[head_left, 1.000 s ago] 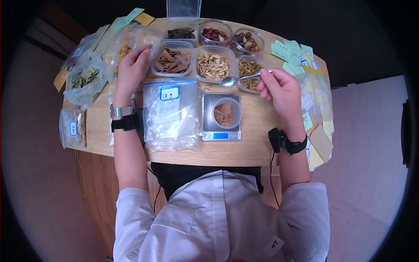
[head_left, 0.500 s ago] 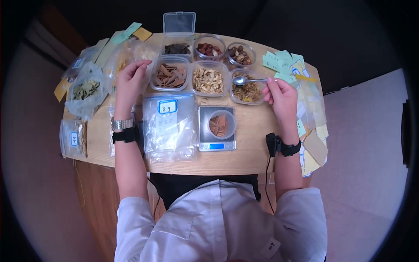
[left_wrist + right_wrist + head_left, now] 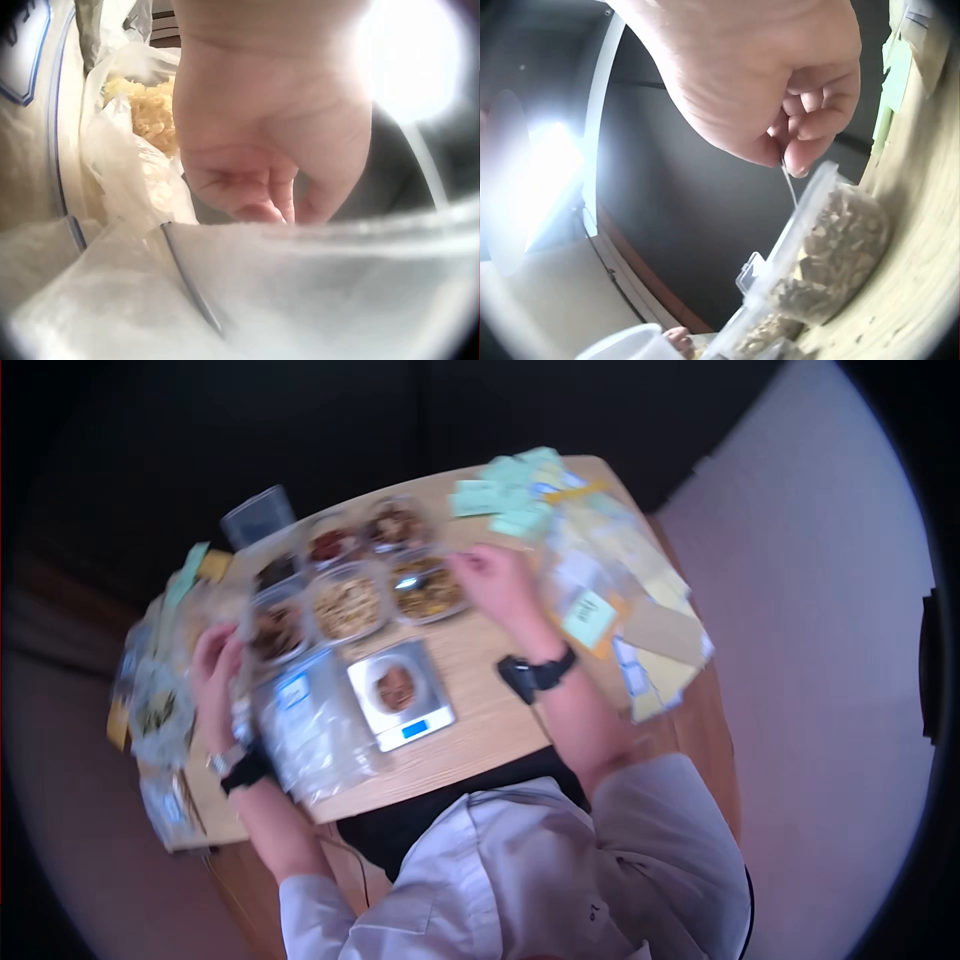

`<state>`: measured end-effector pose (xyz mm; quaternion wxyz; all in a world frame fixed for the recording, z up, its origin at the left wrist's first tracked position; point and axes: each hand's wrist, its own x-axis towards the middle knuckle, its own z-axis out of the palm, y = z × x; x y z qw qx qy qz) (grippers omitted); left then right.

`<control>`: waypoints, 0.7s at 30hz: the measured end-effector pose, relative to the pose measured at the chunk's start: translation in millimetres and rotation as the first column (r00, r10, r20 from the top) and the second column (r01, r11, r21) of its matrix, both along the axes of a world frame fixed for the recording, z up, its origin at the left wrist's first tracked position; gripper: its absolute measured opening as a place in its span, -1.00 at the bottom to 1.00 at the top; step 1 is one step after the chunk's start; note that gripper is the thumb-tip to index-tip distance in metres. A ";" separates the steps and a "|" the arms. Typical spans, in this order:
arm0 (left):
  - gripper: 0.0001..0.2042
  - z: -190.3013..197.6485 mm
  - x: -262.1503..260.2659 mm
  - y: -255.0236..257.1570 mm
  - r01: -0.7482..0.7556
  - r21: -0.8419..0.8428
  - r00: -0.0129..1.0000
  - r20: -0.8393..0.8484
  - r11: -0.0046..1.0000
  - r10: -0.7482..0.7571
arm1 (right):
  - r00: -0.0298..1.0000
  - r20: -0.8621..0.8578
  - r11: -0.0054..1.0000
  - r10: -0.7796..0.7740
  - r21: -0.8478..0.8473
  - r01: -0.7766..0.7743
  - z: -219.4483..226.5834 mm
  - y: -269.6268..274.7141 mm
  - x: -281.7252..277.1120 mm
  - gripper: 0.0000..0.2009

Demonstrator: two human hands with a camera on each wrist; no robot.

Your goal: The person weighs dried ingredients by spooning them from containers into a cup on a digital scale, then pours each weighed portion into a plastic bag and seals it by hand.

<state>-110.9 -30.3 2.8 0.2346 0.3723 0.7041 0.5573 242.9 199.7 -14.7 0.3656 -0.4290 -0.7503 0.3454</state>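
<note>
My right hand [image 3: 492, 585] pinches a metal spoon [image 3: 408, 583] by its handle end. The spoon's bowl is over the square tub of yellowish-brown dried pieces [image 3: 430, 598]; in the right wrist view the thin handle [image 3: 789, 184] runs down behind the tub's rim [image 3: 821, 187]. My left hand [image 3: 214, 665] hovers beside the tub of brown bark strips [image 3: 278, 630], fingers loosely curled with nothing in them. In the left wrist view the fingertips of this hand [image 3: 262, 165] are hidden behind pale plastic. A round cup with bark pieces [image 3: 396, 688] stands on a digital scale [image 3: 400, 732].
Clear plastic bags [image 3: 315, 730] lie left of the scale. Behind stand a tub of pale slices [image 3: 347, 608], red pieces [image 3: 332, 545] and brown pieces [image 3: 396, 526]. Green notes [image 3: 515, 490] and paper packets [image 3: 655, 635] cover the right side; more bags [image 3: 160, 710] lie left.
The head view has swung, so the table appears turned and blurred. The spoon has gone from the tub's near left edge to over its contents. My left hand stays beside the bark tub.
</note>
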 end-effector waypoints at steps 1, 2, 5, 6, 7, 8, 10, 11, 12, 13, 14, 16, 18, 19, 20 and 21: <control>-0.74 0.9 -1.9 -1.9 0.066 0.002 0.998 -0.023 0.998 -0.066 | 1.000 0.022 1.000 -0.002 0.010 0.002 -0.8 0.7 2.5 -0.70; -0.73 13.1 5.3 -1.8 0.100 -0.039 0.994 -0.048 0.994 -0.102 | 1.000 0.010 1.000 0.014 0.025 -0.014 2.7 -0.4 7.4 -0.69; -0.75 48.5 25.3 1.4 0.293 -0.094 0.950 -0.088 0.951 -0.301 | 0.993 -0.118 0.998 0.016 0.063 -0.008 0.2 1.4 14.7 -0.63; -0.75 57.5 39.3 1.1 0.309 -0.121 0.940 -0.109 0.943 -0.322 | 0.993 -0.120 0.999 -0.007 0.048 0.012 -1.9 3.0 18.4 -0.63; -0.75 57.7 52.5 -1.1 0.319 -0.132 0.936 -0.111 0.939 -0.334 | 0.988 -0.152 0.998 -0.025 0.052 0.034 -1.1 5.9 20.3 -0.63; -0.76 58.8 65.7 -3.1 0.323 -0.117 0.931 -0.137 0.939 -0.337 | 0.982 -0.183 0.997 -0.041 0.054 0.052 3.7 8.2 23.0 -0.63; -0.77 55.9 92.2 -10.9 0.331 -0.109 0.923 -0.169 0.937 -0.345 | 0.975 -0.213 0.996 -0.066 0.038 0.076 3.2 10.0 27.0 -0.64; -0.78 49.0 107.4 -16.1 0.327 -0.082 0.917 -0.214 0.941 -0.337 | 0.967 -0.242 0.995 -0.075 0.048 0.090 -1.2 13.4 27.1 -0.67; -0.80 41.5 121.8 -21.6 0.322 -0.057 0.911 -0.254 0.945 -0.326 | 0.960 -0.267 0.993 -0.083 0.055 0.101 -6.5 12.9 27.3 -0.69; -0.83 32.3 134.8 -26.0 0.296 -0.016 0.904 -0.318 0.955 -0.286 | 0.959 -0.272 0.995 -0.077 0.048 0.093 -9.3 7.8 30.7 -0.69; -0.85 19.7 142.6 -32.1 0.256 0.051 0.920 -0.320 0.965 -0.227 | 0.954 -0.297 0.999 -0.041 0.010 0.046 -10.3 1.6 37.6 -0.72; -0.87 -0.6 158.6 -47.4 0.143 0.132 0.935 -0.342 0.981 -0.090 | 0.966 -0.253 0.996 0.045 -0.068 -0.065 -14.6 -17.0 52.2 -0.77; -0.89 -9.2 173.2 -62.8 0.072 0.175 0.894 -0.448 0.982 0.014 | 0.949 -0.269 0.922 0.163 -0.300 -0.244 -8.8 -48.9 77.6 -0.79; -0.90 -17.5 174.8 -68.6 0.024 0.228 0.898 -0.433 0.973 0.079 | 0.951 -0.209 0.939 0.228 -0.212 -0.271 -13.6 -60.5 89.1 -0.80; -0.90 -22.9 174.3 -73.6 -0.017 0.216 0.886 -0.450 0.976 0.115 | 0.957 -0.167 0.940 0.238 -0.210 -0.270 -12.8 -73.5 99.1 -0.82; -0.90 -27.0 173.2 -77.9 -0.031 0.179 0.893 -0.438 0.983 0.108 | 0.962 -0.123 0.942 0.245 -0.205 -0.266 -11.8 -86.5 106.2 -0.83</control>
